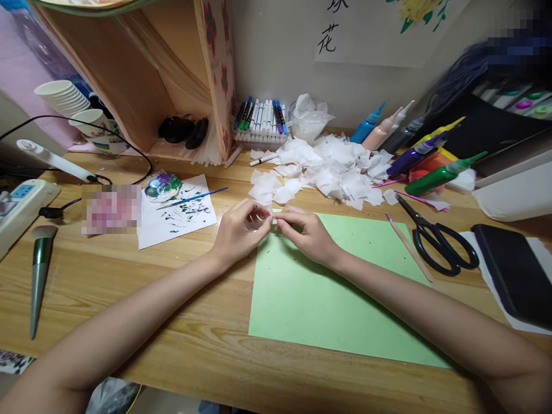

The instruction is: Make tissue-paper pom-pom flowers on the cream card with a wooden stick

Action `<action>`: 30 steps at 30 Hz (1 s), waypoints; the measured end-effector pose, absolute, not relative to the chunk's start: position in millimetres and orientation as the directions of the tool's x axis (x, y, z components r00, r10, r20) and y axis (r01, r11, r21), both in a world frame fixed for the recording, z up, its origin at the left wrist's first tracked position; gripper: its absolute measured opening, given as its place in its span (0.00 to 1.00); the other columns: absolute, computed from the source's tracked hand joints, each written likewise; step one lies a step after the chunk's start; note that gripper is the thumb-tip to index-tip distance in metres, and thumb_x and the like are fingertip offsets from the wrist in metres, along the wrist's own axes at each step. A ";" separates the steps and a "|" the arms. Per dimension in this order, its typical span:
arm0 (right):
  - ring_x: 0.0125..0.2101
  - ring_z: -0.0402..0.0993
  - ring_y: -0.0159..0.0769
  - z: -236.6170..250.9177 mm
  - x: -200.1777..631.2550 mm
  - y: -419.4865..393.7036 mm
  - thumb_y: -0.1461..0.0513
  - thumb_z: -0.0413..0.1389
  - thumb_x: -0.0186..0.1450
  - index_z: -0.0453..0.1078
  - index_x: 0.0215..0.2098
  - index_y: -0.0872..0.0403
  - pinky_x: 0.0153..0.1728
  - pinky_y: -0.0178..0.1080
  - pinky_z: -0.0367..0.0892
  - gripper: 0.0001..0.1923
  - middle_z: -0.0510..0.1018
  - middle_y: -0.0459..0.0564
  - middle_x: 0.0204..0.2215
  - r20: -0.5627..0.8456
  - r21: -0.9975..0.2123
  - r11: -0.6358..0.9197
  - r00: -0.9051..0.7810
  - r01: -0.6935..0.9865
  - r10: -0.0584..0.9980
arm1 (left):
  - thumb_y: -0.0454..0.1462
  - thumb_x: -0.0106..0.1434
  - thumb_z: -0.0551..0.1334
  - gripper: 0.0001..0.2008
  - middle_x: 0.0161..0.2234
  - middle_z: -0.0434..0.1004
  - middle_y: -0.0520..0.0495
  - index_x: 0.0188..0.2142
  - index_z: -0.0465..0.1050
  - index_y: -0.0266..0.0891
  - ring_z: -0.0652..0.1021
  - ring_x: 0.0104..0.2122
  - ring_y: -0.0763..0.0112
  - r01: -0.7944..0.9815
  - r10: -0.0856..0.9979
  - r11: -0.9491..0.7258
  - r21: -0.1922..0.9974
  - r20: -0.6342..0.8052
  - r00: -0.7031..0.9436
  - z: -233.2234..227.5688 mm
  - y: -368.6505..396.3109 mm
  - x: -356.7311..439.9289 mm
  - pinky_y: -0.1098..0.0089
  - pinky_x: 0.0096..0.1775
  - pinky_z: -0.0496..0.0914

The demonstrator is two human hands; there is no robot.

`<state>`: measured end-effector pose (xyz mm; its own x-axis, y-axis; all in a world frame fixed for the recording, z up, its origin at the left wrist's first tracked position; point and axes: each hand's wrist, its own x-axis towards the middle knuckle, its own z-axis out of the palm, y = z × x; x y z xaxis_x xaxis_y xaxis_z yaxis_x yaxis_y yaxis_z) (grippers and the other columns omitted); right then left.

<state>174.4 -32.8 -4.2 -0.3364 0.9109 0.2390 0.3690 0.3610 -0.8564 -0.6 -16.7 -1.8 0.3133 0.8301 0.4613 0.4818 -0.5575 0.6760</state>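
Though our fingertips hide most of it, we pinch one small white paper scrap [273, 218] between our left hand [239, 230] and right hand [304, 233], both closed on it, at the top edge of one matte green paper sheet [323, 293]; one heap of crinkled white paper squares [332, 169] lies behind, one pair of black scissors [435, 238] to the right

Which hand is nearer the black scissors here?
Right. The right hand is on the green paper, on the side toward the black scissors. The left hand is farther away, beyond the right hand.
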 end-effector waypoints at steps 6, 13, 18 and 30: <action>0.31 0.67 0.32 -6.1 174.5 -30.2 0.61 0.50 0.65 0.73 0.28 0.55 0.33 0.37 0.61 0.13 0.70 0.47 0.27 0.150 -0.937 0.245 -0.344 0.250 0.927 | 0.36 0.58 0.64 0.04 0.27 0.74 0.51 0.31 0.71 0.37 0.73 0.27 0.75 0.477 0.830 -0.557 0.680 0.467 0.305 -3.4 -16.7 -0.6 0.74 0.30 0.67; 0.31 0.67 0.32 -7.4 175.7 -29.8 0.58 0.51 0.65 0.73 0.27 0.54 0.34 0.37 0.61 0.14 0.70 0.47 0.27 0.130 -0.950 0.215 -0.339 0.226 0.932 | 0.35 0.58 0.63 0.02 0.26 0.74 0.51 0.31 0.72 0.38 0.73 0.26 0.75 0.494 0.847 -0.531 0.689 0.445 0.290 -2.3 -17.6 -0.8 0.73 0.29 0.67; 0.32 0.68 0.33 -8.3 175.8 -29.5 0.57 0.51 0.65 0.74 0.28 0.54 0.35 0.38 0.62 0.14 0.71 0.47 0.27 0.136 -0.946 0.223 -0.336 0.235 0.932 | 0.34 0.58 0.62 0.01 0.25 0.74 0.51 0.30 0.72 0.38 0.73 0.25 0.75 0.480 0.840 -0.542 0.689 0.453 0.299 -2.2 -17.3 -0.8 0.74 0.28 0.67; 0.28 0.67 0.31 -10.2 173.7 -29.6 0.58 0.54 0.62 0.77 0.33 0.54 0.30 0.36 0.61 0.11 0.73 0.47 0.26 0.111 -0.946 0.184 -0.265 0.269 0.958 | 0.32 0.57 0.62 0.01 0.25 0.74 0.52 0.29 0.72 0.38 0.72 0.25 0.76 0.494 0.828 -0.561 0.664 0.455 0.328 -2.3 -17.5 -1.2 0.74 0.28 0.67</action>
